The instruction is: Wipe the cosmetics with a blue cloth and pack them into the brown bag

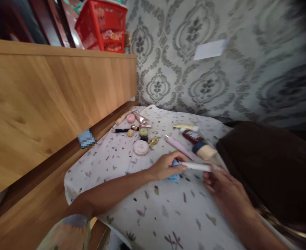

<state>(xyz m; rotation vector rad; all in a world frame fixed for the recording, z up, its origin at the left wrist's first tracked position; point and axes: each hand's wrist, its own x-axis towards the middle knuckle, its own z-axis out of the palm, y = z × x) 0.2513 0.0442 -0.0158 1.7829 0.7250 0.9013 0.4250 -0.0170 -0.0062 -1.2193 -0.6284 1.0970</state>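
Note:
My left hand (166,166) is closed around a blue cloth (174,177) and one end of a slim white tube (196,166). My right hand (222,189) pinches the tube's other end; it is blurred by motion. Both hands hover over a white floral-print pillow (147,211). Beyond them lie cosmetics: a round pink compact (141,147), a long pink tube (180,147), a beige bottle with a blue cap (204,150), a dark red bottle (192,135), a black pencil (121,130) and several small pots.
A wooden headboard (51,100) runs along the left. A red plastic basket (102,25) stands on top of it. Patterned wallpaper (220,80) backs the scene. A dark brown cushion (267,173) lies at the right.

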